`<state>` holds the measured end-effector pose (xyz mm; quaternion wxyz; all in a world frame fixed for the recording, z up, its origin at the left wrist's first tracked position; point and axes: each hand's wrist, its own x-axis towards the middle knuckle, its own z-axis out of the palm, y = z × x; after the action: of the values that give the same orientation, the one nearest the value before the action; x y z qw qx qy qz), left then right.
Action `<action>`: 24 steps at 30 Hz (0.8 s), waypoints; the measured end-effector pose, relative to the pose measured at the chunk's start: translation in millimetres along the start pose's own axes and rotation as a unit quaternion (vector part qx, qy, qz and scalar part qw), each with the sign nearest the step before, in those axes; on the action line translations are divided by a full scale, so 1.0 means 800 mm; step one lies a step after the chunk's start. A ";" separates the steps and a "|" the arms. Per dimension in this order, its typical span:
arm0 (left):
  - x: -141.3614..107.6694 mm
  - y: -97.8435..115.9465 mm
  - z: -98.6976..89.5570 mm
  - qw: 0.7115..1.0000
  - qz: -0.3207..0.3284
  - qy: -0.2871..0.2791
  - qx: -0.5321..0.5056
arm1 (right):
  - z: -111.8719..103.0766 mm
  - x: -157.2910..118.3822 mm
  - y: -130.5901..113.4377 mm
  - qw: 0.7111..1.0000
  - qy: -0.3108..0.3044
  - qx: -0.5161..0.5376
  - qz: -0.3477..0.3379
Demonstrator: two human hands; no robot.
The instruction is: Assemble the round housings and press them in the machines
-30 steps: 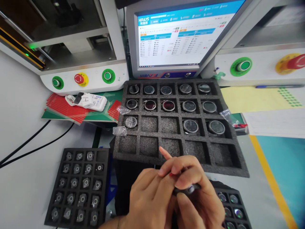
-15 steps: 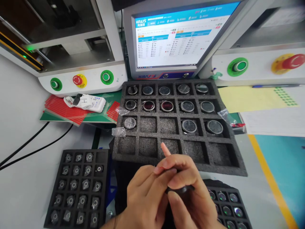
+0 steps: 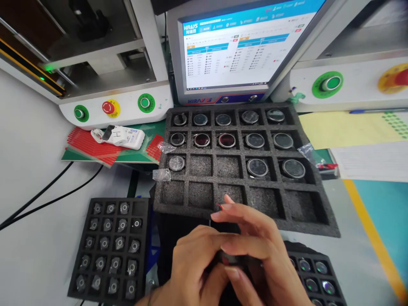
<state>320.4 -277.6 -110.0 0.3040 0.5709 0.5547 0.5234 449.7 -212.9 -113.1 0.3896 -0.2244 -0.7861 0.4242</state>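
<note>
My left hand [image 3: 196,259] and my right hand [image 3: 263,244] meet low in the middle of the view, fingers curled around a small dark watch case [image 3: 235,258]. Most of the case is hidden behind the fingers. A tiny red bit [image 3: 219,206] shows at a right fingertip; it may be a sticker. Just beyond the hands lies a grey foam tray [image 3: 328,225] with round watch faces [image 3: 257,167] in many of its pockets. Its nearest row holds none.
A dark tray [image 3: 110,202] of small wrapped parts stands at left, another tray [image 3: 333,265] of round lenses at lower right. Behind are a monitor [image 3: 236,55], machine panels with buttons [image 3: 108,108], red sticker sheets [image 3: 92,146], a white handheld device [image 3: 124,137] and yellow paper [image 3: 338,129].
My right fingers have lifted and spread somewhat over the watch case, and the red bit now shows more clearly. The whole scene has shifted slightly right in the view.
</note>
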 end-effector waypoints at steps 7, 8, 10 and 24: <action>0.008 0.004 -0.002 0.996 0.071 -0.015 0.047 | 0.007 -0.008 0.005 0.995 0.081 0.048 -0.016; 0.008 0.004 -0.002 0.995 0.075 -0.021 0.054 | 0.007 -0.009 0.006 0.995 0.079 0.052 -0.015; 0.007 0.003 0.000 0.994 0.079 -0.027 0.070 | 0.007 -0.010 0.008 0.995 0.069 0.067 -0.024; 0.135 -0.060 -0.001 0.970 -0.233 0.001 0.063 | -0.007 0.005 0.049 0.862 0.443 0.217 0.117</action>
<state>286.7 -165.5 -125.7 0.3807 0.4435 0.7046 0.4024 452.5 -186.6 -142.7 0.6828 -0.3887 -0.3868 0.4828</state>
